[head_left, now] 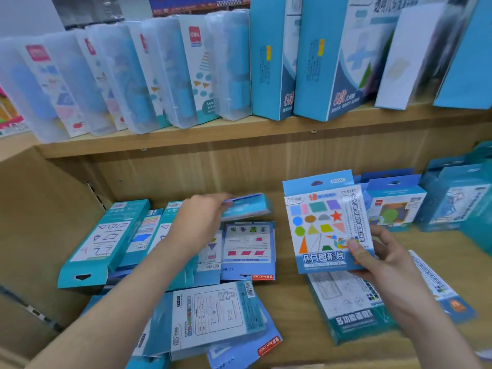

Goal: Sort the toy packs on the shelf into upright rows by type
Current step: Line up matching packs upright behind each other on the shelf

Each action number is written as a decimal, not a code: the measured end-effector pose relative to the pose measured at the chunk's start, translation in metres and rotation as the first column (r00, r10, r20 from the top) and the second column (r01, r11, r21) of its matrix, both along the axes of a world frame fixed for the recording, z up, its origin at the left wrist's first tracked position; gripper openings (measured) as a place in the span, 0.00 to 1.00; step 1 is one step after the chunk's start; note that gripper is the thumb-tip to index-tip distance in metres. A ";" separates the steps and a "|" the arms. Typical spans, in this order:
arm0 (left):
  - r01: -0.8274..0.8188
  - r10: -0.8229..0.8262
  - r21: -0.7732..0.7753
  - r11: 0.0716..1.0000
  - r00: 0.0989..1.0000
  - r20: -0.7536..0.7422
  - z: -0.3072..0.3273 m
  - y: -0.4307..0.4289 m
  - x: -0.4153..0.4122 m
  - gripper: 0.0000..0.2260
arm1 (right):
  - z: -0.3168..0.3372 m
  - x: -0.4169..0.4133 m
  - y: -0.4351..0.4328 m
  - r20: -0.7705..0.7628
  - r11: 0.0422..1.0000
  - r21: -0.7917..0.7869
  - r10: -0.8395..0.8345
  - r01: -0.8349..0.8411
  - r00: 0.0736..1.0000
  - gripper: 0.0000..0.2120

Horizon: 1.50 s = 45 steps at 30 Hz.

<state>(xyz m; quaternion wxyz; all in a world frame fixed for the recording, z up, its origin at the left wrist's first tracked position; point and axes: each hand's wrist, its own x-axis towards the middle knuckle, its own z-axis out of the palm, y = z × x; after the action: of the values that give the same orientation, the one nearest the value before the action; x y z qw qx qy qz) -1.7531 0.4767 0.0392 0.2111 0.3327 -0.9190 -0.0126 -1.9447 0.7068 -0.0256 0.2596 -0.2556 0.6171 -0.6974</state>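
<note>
My right hand (383,259) grips a light-blue pack of coloured geometric shapes (324,222) and holds it upright above the lower shelf. My left hand (202,219) reaches to the back of the shelf, its fingers on a small blue pack (247,207) that is lifted off the pile. Several blue and teal packs lie flat and jumbled on the lower shelf, among them a long teal box (103,241) at the left and a white-faced pack (218,315) at the front. At the right back, a few packs (394,209) stand upright.
The upper wooden shelf (239,134) carries a leaning row of clear plastic cases (127,75) and tall blue boxes (327,57). A wooden side panel (40,209) closes the lower shelf on the left. Bare wood (290,310) shows between the two piles.
</note>
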 end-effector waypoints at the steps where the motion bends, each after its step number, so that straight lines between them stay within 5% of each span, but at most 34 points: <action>1: 0.004 0.004 0.056 0.998 0.989 -0.146 0.005 0.000 0.005 0.07 | 0.001 -0.001 0.003 -0.006 1.000 -0.003 0.009 -0.009 1.000 0.17; 4: 0.036 0.067 0.233 0.972 0.905 -0.420 0.016 -0.003 0.020 0.09 | 0.002 -0.005 0.008 -0.028 1.000 0.001 -0.006 0.006 1.000 0.42; 6: 0.083 0.129 0.376 0.923 0.854 -0.505 0.023 -0.003 0.027 0.10 | 0.000 -0.007 0.008 -0.013 1.000 -0.013 -0.020 0.020 1.000 0.45; 9: 0.191 0.198 0.553 0.811 0.799 -0.567 0.030 0.003 0.037 0.10 | 0.001 -0.006 0.006 -0.021 1.000 -0.025 0.011 -0.012 1.000 0.43; 13: 0.255 0.192 0.604 0.755 0.795 -0.575 0.033 0.008 0.048 0.10 | 0.007 0.004 0.004 -0.057 0.998 -0.016 0.052 -0.053 0.997 0.42; 16: 0.264 0.175 0.609 0.748 0.807 -0.564 0.035 0.010 0.055 0.10 | 0.008 0.004 0.003 -0.007 0.998 -0.036 0.057 -0.058 0.998 0.20; 23: 0.248 0.054 0.485 0.839 0.848 -0.527 0.035 0.017 0.044 0.08 | 0.007 -0.009 0.031 -0.121 0.994 -0.001 -0.107 0.108 0.987 0.15; 28: 0.281 -0.103 0.330 0.901 0.878 -0.468 0.039 0.026 0.008 0.08 | 0.010 -0.023 0.066 -0.088 0.962 -0.042 -0.272 0.269 0.958 0.40; 34: 0.333 -0.232 0.274 0.902 0.910 -0.344 0.040 0.050 -0.045 0.10 | 0.013 -0.038 0.111 -0.111 0.945 -0.001 -0.326 0.327 0.939 0.42; 39: 0.328 -0.252 0.228 0.917 0.917 -0.309 0.046 0.061 -0.071 0.10 | -0.004 -0.043 0.111 -0.012 0.960 0.209 -0.188 0.186 0.982 0.11; 45: 0.337 -0.314 0.036 0.941 0.907 -0.280 0.067 0.068 -0.088 0.10 | -0.023 -0.033 0.081 -0.224 0.877 0.468 -0.002 0.109 0.975 0.11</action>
<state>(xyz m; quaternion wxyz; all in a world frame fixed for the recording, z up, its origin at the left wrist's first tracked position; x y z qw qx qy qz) -1.8409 0.5449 0.1059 0.3152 0.1782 -0.9229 -0.1312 -1.9781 0.7876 -0.0491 0.2257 -0.2401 0.8016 -0.4989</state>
